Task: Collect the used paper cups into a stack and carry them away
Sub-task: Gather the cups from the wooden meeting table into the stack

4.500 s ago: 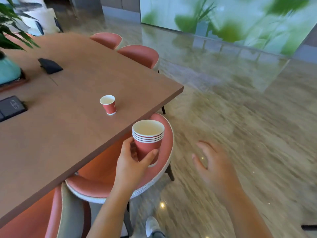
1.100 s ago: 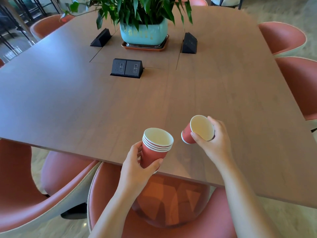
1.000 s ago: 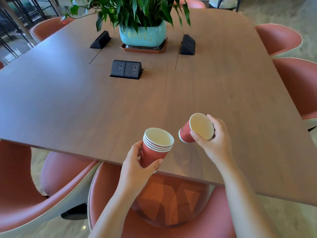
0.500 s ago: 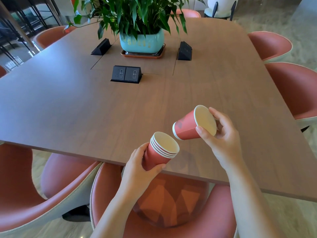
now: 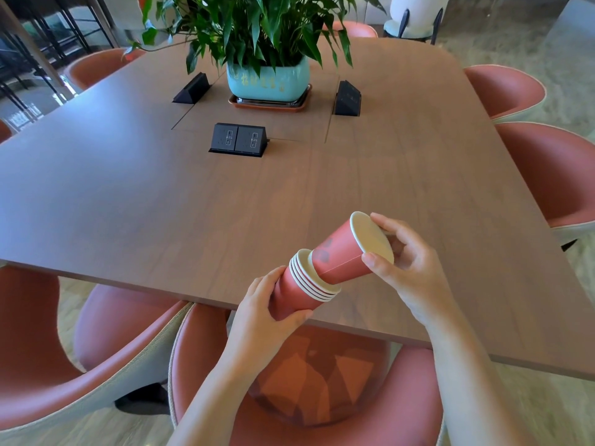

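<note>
The left hand has its grip closed round the lower body of the stack of red paper cups. The thumb is on the near side and the fingers wrap behind. The stack is tipped so its white rims face up and to the right.

The right hand holds the loose cup by its mouth, thumb under the rim and fingers over the far edge. This is a light pinching grip, not a full wrap. The loose cup's base sits just inside the top cup of the stack, at a slight angle to the stack's line, and most of its wall is outside. Both are held in the air above the near edge of the surface, over a red chair.

The step in hand looks like seating this cup. If it is pushed while skewed, its base could catch on the inner wall and crease the thin paper or jam halfway. A grip on the rim alone may squash the mouth oval. Dark blotches on the cup's side may be damp patches, though I cannot be sure at this angle. With this tilt, any dregs could run out onto the chair.

Further back the surface carries a potted plant and a black socket box.
</note>
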Demonstrator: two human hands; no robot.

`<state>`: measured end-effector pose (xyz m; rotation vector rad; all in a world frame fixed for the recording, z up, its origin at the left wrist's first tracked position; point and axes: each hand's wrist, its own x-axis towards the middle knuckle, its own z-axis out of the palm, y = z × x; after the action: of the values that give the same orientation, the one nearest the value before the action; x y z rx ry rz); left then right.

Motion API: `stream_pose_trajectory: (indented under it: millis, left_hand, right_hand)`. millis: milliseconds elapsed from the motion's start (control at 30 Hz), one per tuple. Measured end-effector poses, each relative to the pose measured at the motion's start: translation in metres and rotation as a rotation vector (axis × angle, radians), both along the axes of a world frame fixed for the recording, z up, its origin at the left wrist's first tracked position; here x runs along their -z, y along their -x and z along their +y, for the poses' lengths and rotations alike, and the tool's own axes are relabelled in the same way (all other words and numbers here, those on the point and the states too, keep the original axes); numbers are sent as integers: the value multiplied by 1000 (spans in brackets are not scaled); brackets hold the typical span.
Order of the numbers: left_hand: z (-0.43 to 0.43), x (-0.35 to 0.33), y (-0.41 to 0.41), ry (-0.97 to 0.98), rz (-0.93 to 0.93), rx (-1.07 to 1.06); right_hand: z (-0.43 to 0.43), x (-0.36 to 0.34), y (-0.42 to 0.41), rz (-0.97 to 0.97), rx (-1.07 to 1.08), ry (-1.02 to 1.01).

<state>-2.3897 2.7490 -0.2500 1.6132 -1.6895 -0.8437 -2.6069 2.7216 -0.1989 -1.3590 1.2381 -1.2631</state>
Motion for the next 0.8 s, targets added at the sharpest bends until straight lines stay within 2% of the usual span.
stream_pose_trajectory:
  millis: [800]
  left_hand:
    - [7,-14,8,52,6,68]
  right_hand:
    - [8,18,-22,109,-207,-147]
